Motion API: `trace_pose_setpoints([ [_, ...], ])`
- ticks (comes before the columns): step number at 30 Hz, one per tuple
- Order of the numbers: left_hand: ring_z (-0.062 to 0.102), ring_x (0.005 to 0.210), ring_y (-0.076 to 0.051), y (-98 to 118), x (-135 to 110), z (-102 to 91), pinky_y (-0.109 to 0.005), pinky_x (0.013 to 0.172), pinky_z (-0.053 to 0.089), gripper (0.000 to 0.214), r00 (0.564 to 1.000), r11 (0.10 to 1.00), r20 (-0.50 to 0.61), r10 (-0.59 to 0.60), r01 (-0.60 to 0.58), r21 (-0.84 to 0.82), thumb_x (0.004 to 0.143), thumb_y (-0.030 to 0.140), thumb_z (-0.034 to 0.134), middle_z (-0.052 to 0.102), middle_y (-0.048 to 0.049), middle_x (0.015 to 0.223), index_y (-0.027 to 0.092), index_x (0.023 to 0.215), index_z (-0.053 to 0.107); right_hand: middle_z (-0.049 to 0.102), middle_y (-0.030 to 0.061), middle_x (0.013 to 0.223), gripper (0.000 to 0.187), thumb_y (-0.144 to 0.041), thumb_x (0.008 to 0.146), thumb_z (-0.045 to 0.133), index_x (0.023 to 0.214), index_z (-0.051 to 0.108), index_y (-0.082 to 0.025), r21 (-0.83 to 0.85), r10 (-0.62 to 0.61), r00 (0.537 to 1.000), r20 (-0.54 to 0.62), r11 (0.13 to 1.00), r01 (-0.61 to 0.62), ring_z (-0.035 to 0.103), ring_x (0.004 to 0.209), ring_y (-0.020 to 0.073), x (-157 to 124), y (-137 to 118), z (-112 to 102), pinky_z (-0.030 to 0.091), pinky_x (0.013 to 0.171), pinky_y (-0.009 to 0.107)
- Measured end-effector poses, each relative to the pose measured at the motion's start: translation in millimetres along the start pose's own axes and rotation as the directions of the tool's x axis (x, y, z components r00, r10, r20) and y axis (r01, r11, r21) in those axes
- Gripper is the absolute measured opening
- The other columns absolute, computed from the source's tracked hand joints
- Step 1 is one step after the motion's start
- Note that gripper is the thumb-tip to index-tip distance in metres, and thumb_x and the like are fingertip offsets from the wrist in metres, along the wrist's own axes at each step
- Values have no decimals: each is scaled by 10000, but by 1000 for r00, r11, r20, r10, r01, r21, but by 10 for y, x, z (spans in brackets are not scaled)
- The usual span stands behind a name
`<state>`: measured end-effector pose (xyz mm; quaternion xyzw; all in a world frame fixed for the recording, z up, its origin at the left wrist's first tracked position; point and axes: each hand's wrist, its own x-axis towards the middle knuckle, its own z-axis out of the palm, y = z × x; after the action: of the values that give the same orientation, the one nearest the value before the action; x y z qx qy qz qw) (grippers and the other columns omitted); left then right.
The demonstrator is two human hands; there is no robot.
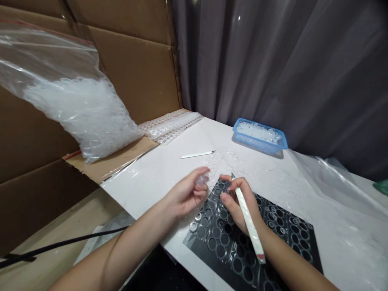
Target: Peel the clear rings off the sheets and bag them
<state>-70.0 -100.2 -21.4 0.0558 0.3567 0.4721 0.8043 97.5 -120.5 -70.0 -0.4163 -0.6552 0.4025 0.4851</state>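
In the head view, both bare hands are working over a black sheet (203,257) that is lying on the white table (145,178). The left hand (189,196) is curling partly closed, its thumb and fingers holding a small clear plastic piece (201,179) just beside the sheet's upper left edge. The right hand (244,202) is gripping a white-handled knife (250,226), the blade pointing away past the fingers; its thumb and forefinger are nearing each other over the clear film (224,238) on the black sheet. Whether those fingertips are also pinching the film, I cannot tell.

The film is showing rows of circles, some with smaller rings inside them, and two whitish rings (193,227) are sitting at its left edge. A good share seems to be remaining there, though I cannot tell which circles are pieces and which are holes. Much appears to be done already: a blue basket (257,144) is holding a heap of translucent pieces, a large plastic bag (85,117) is bulging with more, and thin clear circles (232,157) are lying scattered between. A second white-handled tool (197,154) is lying unused, and perforated clear sheets (169,125) are resting beside the bag.
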Motion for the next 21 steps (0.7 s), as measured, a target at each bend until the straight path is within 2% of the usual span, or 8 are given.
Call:
trace_pose_setpoints([
  [3,318,354,8,-343,24,112,-75,320,173,46,975,978,78,-208,205,45,849,184,567,401,75,554,168,864,527,620,80,1175,241,-281,776,619,809,382,-243,-30,-25,1000,-15,999,24,598,1044,243,-26,-62,-17,452,837,389],
  [5,301,349,-4,-490,24,150,-94,318,164,79,960,966,105,-260,260,10,846,256,556,363,84,524,181,854,531,639,83,1124,225,-268,775,614,790,391,-239,-91,-23,999,-27,996,21,614,999,242,-35,-83,-33,464,812,387],
  [7,333,372,-26,-565,16,176,-118,322,197,169,961,968,130,-246,250,-19,866,351,495,391,68,545,187,849,529,648,90,1098,214,-247,768,607,776,394,-236,-139,-18,1000,-22,990,14,625,952,239,-32,-97,-61,476,769,375],
  [9,419,442,-53,-596,6,203,-142,372,314,261,971,978,141,-195,202,-41,899,408,406,457,35,612,183,851,529,648,99,1108,204,-236,764,602,768,398,-234,-135,-9,1000,-6,991,8,630,938,238,-23,-105,-92,487,724,356],
  [11,494,532,-78,-616,-1,230,-177,500,440,297,983,985,124,-138,149,-82,928,397,335,497,8,674,181,849,523,649,102,1125,196,-236,764,607,763,411,-232,-113,-11,1000,27,993,14,629,968,243,-11,-98,-112,496,717,350],
  [14,551,628,-99,-660,17,256,-214,650,498,281,992,978,81,-101,114,-177,934,367,325,527,-10,734,177,843,512,653,92,1143,167,-223,769,602,769,435,-228,-76,-12,998,54,997,16,621,1032,238,4,-58,-113,498,802,382],
  [18,545,586,-86,-725,93,249,-201,614,491,226,996,956,22,-83,86,-279,914,347,390,555,-7,751,165,880,520,660,89,1143,128,-213,806,534,768,413,-230,25,66,998,-19,998,-66,631,1037,213,22,-25,-101,492,860,397],
  [21,547,561,-88,-755,139,234,-200,556,474,215,993,952,53,-103,114,-283,915,326,399,559,-6,722,155,884,526,651,97,1160,146,-240,831,501,771,368,-235,132,69,995,-71,989,-59,639,1025,206,27,-83,-108,519,817,366],
])
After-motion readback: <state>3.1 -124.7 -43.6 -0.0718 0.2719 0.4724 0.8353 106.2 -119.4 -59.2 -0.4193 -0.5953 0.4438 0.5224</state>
